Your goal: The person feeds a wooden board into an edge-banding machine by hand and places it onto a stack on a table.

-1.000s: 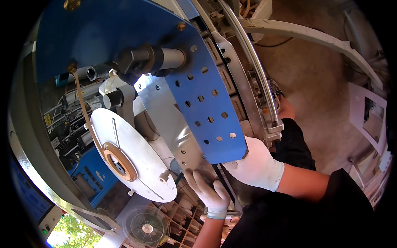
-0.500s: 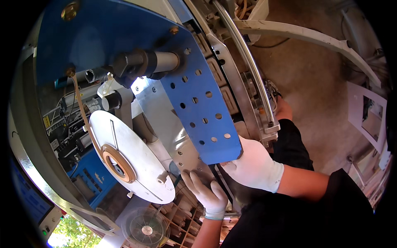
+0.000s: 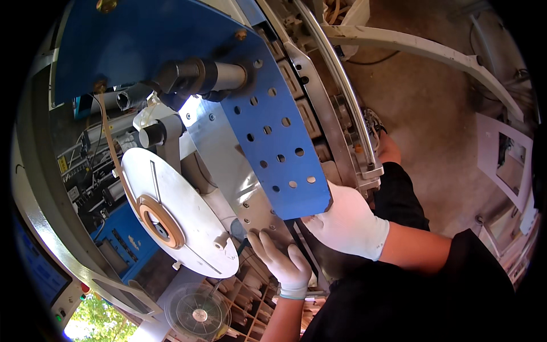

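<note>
My left hand [image 3: 285,268], in a white glove, has its fingers extended against the lower part of a shiny steel plate [image 3: 231,174] with bolts, beside a white disc [image 3: 196,231] carrying a ring of brown tape. My right hand [image 3: 347,222], also gloved, is closed at the lower corner of a blue perforated panel [image 3: 279,182]; its fingertips go behind the panel's edge, and what they grip is hidden. A cylindrical metal fitting [image 3: 216,77] stands out from the upper part of the panel.
A curved steel rail [image 3: 347,91] runs along the right of the panel, with a grey arched arm [image 3: 421,43] beyond. A screen [image 3: 37,256] and machine frame are at the left, a round fan [image 3: 196,313] and wooden cubbies [image 3: 250,302] below. A paper sheet [image 3: 487,154] is at the right.
The panel, machine and both my hands appear slightly higher and further left in the view. Both hands keep much the same pose and places on the plates.
</note>
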A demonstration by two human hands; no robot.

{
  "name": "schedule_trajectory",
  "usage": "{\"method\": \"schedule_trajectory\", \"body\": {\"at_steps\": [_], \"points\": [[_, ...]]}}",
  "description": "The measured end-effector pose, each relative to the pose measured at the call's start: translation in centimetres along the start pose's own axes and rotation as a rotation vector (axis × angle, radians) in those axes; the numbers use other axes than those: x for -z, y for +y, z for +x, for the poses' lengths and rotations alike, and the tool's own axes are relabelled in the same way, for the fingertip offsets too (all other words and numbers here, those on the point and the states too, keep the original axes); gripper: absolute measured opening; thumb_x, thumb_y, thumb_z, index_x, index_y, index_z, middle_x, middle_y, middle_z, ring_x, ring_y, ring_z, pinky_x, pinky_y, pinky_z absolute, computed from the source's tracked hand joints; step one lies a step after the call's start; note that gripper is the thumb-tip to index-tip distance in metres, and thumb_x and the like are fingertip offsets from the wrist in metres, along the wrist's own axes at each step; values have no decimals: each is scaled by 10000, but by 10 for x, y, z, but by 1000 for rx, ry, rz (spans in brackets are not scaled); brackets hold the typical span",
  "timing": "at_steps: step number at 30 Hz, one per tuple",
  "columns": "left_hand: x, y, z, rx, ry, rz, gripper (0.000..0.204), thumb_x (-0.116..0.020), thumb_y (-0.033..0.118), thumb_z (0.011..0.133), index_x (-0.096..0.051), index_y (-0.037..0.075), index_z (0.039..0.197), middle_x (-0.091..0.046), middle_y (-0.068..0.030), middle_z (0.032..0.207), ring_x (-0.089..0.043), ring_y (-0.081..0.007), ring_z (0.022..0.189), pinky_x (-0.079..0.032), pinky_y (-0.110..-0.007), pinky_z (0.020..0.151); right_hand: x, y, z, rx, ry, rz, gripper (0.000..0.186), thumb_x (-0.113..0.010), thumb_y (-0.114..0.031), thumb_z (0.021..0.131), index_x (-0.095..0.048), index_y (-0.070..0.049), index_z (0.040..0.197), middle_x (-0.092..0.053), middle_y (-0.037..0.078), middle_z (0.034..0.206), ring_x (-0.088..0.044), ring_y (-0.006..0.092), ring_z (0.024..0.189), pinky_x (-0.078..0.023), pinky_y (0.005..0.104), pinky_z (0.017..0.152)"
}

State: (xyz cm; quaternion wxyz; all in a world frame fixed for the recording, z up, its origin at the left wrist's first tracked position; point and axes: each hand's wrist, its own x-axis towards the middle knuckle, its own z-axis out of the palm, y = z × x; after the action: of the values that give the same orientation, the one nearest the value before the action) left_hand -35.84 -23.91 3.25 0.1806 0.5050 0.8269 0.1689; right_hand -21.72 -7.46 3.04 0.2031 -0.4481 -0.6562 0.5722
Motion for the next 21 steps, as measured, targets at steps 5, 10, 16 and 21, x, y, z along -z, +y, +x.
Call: {"method": "schedule_trajectory", "body": {"at_steps": [5,10,16,21], "points": [[3,3,1,-3,5,-10,640,-470,244,988,-296,-140,1470,-226,-448,1528,-312,-602,1403,-306,-589,1156,-3,-2,7,56,29,-9,400,-671,-180,897,-551,-43,1252,-682,164,1004,-695,365,830,-572,442,730],[2,2,3,-17,8,-15,632,-477,214,972,-306,-147,1462,-233,-448,1525,-315,-600,1402,-306,-584,1159,-3,-4,4,-53,30,68,389,-673,-178,892,-561,-55,1244,-674,161,990,-688,375,837,-569,453,736],[0,2,1,-6,32,-16,623,-472,198,963,-319,-159,1449,-233,-444,1528,-310,-600,1405,-295,-575,1167,-5,-3,12,-50,1,132,339,-634,-176,913,-564,-78,1231,-659,191,1033,-675,393,884,-562,473,767],[0,-1,0,-40,41,9,612,-473,183,961,-322,-145,1455,-244,-434,1531,-301,-588,1416,-281,-564,1176,-6,-4,2,1,28,17,299,-624,-173,919,-575,-72,1196,-669,186,1060,-674,403,896,-560,469,787]]}}
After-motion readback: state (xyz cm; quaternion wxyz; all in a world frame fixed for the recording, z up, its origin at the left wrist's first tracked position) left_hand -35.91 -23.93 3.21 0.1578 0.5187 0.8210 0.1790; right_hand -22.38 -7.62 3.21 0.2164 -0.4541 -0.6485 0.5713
